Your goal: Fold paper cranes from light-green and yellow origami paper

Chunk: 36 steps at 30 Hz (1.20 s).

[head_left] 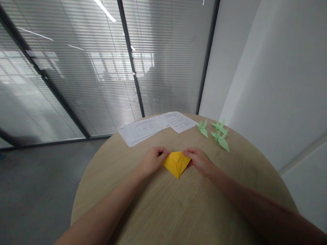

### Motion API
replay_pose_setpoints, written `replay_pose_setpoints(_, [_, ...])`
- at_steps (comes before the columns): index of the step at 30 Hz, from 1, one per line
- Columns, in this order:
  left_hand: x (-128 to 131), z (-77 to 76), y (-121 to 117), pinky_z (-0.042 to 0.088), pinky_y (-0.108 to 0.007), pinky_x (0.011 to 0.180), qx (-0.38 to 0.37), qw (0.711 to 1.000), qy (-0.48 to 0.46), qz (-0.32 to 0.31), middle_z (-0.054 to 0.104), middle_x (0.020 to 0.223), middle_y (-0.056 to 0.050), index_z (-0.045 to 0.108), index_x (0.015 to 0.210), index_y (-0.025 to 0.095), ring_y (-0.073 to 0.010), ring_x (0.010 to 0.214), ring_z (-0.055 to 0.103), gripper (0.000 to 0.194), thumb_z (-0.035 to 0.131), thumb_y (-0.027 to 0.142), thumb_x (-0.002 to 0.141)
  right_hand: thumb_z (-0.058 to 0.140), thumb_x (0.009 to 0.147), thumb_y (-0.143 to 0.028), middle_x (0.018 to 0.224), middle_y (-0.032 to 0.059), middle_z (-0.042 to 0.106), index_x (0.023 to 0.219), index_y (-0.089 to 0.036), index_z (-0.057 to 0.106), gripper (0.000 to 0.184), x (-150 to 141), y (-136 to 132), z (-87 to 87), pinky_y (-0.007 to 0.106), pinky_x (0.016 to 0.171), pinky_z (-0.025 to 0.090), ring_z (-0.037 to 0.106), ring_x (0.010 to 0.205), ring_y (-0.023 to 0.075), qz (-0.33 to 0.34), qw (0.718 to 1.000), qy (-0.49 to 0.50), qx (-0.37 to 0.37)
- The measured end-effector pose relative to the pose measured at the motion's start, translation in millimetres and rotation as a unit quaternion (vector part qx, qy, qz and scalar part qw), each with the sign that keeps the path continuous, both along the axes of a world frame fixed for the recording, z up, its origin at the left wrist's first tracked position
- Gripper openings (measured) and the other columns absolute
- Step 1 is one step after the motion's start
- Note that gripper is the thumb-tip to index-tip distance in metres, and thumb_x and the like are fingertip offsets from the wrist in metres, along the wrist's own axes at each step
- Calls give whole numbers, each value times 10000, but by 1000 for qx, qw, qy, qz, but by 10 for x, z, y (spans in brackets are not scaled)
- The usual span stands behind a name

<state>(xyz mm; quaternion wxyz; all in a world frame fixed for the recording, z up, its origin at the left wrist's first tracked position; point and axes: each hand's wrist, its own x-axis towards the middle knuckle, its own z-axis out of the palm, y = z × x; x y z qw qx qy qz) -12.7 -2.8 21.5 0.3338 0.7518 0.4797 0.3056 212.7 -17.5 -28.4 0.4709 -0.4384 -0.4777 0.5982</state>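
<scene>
A folded sheet of yellow origami paper (176,164) is held between my two hands over the middle of the table. Its lower part tapers to a point towards me, and creases run down its centre. My left hand (155,159) pinches the upper left corner, thumb on top. On the other side my right hand (198,160) grips the upper right corner, with its thumb over the paper and some fingers underneath. The fingers beneath the paper are partly hidden.
The round wooden table (158,207) fills the lower view. Several green paper cranes (221,139) stand at its far right. Printed white sheets (145,128) lie along the far edge. Behind are a glass partition with blinds (168,85) and a white wall (286,78).
</scene>
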Motion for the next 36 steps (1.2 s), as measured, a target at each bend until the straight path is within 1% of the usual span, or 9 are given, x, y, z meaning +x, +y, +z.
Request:
replay_pose_setpoints(6, [-12,-30,37,418,-303,656,6,999,-39,14,658,742,-37,700,812,169,-192,711,578,389,537,517,868,785,772,-505,826,56,742,879,-186,739,340,-17,6,13,245,501,498,658,637,167,-3,1000,1,-9])
replay_pose_setpoints(13, [-15,-56,39,368,-280,602,15,999,-29,18,551,662,7,574,688,200,-161,649,510,322,530,468,860,760,774,-469,777,41,717,800,-196,699,281,-2,-3,0,251,495,464,638,629,172,-4,1000,3,-6])
replay_pose_setpoints(18, [-13,-108,67,385,-278,581,-19,999,-40,18,571,655,-2,604,710,191,-160,623,529,335,544,476,876,746,792,-469,769,32,708,814,-197,686,279,-10,12,-15,244,503,458,632,634,166,-17,1000,-5,-3])
replay_pose_setpoints(22, [0,-121,67,455,-284,603,-60,991,-116,15,642,763,-24,680,909,168,-171,672,591,315,581,466,884,729,823,-488,836,39,716,906,-191,696,310,-18,32,-29,245,490,490,642,627,155,-14,1000,6,-4])
replay_pose_setpoints(24, [11,-127,62,482,-285,612,-74,984,-163,7,653,810,-23,670,1059,172,-178,710,614,343,624,453,867,723,836,-496,846,41,715,934,-188,695,324,-22,37,-32,240,481,495,642,621,150,-20,1000,10,-1])
replay_pose_setpoints(26, [18,-138,61,491,-283,610,-80,977,-196,-1,646,816,-11,637,1128,181,-176,712,619,385,679,419,829,713,851,-506,833,40,711,942,-187,692,333,-27,35,-29,232,469,490,637,612,146,-29,1000,9,-3])
replay_pose_setpoints(28, [19,-155,70,489,-277,609,-80,973,-215,-8,643,813,-5,621,1098,185,-166,698,616,376,718,377,790,701,868,-515,825,40,708,949,-187,695,338,-31,28,-21,228,466,489,633,610,145,-30,1000,6,-4])
replay_pose_setpoints(32, [13,-193,108,441,-246,582,-47,974,-220,16,613,736,9,594,889,188,-137,645,582,239,726,342,763,690,880,-527,824,45,705,943,-185,701,347,-43,8,-1,233,472,506,640,623,151,-23,1000,-9,0])
replay_pose_setpoints(36, [7,-209,117,408,-227,536,-32,975,-218,31,571,666,29,560,796,196,-121,587,543,249,731,373,756,677,870,-579,855,58,714,976,-186,695,407,-74,-5,-5,239,467,519,649,629,157,-9,1000,-19,1])
